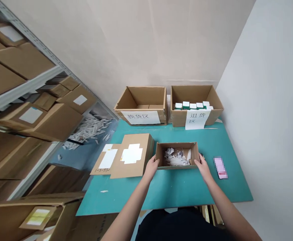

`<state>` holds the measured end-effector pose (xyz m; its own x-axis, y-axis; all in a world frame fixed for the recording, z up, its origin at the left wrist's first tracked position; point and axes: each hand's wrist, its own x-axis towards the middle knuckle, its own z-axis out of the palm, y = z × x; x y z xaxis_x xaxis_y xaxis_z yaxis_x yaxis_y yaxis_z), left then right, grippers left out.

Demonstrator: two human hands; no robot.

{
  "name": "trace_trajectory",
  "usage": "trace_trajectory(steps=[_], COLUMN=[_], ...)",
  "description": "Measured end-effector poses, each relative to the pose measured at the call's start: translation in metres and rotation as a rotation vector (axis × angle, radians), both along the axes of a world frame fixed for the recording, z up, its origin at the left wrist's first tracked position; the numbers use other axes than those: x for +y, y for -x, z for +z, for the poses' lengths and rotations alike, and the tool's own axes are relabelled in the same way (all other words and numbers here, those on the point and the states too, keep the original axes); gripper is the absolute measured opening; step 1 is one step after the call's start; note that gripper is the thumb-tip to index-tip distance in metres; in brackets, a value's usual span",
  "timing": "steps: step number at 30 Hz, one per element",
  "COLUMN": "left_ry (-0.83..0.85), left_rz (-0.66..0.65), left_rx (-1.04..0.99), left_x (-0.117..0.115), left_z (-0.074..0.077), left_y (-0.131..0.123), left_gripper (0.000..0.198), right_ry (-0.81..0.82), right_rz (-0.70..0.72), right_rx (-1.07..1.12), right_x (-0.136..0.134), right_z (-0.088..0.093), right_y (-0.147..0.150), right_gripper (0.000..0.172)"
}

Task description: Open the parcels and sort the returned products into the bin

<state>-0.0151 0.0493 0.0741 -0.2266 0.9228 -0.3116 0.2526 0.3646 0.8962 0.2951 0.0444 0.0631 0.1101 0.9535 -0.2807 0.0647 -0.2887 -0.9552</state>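
Between my hands is a small open cardboard box [177, 146], its inside holding white paper-like pieces and clear plastic [177, 158]. My left hand [150, 168] grips its left wall, the thumb over the rim. On the opposite side my right hand [203, 168] pinches the right wall in the same way. Whether the box rests on the green table [166, 192] or is slightly lifted, I cannot tell. Left of it lies a larger cardboard box [131, 155] with white labels, beside a flat cardboard piece [103, 164] with handwriting.
At the back stand two open cartons with paper signs, the left carton [141, 100] and the right carton [196, 95], which holds several small white-and-green boxes [193, 106]. A pixelated phone [220, 168] lies at right. Shelves of cartons [35, 117] line the left; a wall [269, 100] borders the right.
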Motion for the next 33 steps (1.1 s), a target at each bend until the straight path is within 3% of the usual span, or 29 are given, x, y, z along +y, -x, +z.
trace_trajectory(steps=[3, 7, 14, 18, 25, 33], left_ry=[-0.042, -0.099, -0.071, -0.017, 0.009, 0.037], left_rz=[-0.04, -0.178, -0.571, -0.756, -1.114, -1.417], left_rx=[-0.05, -0.108, -0.059, -0.031, -0.02, 0.025], left_x=[-0.017, -0.04, -0.074, -0.092, -0.14, -0.232], left_z=[0.006, 0.007, 0.01, 0.016, 0.007, -0.026], left_y=[0.006, 0.014, 0.03, 0.027, -0.023, -0.079], left_gripper=[0.049, 0.051, 0.052, 0.053, 0.052, 0.052], right_ry=[-0.022, -0.053, -0.049, -0.006, 0.025, 0.075], right_rz=[-0.087, -0.271, -0.655, -0.839, -1.177, -1.482], right_rx=[-0.016, -0.022, -0.079, -0.054, -0.003, 0.063], right_x=[-0.034, -0.101, -0.244, -0.312, -0.414, -0.528], right_z=[0.0, 0.001, 0.006, 0.009, 0.007, -0.021], right_y=[0.007, 0.029, 0.097, 0.135, 0.166, 0.196], right_gripper=[0.075, 0.073, 0.069, 0.067, 0.071, 0.071])
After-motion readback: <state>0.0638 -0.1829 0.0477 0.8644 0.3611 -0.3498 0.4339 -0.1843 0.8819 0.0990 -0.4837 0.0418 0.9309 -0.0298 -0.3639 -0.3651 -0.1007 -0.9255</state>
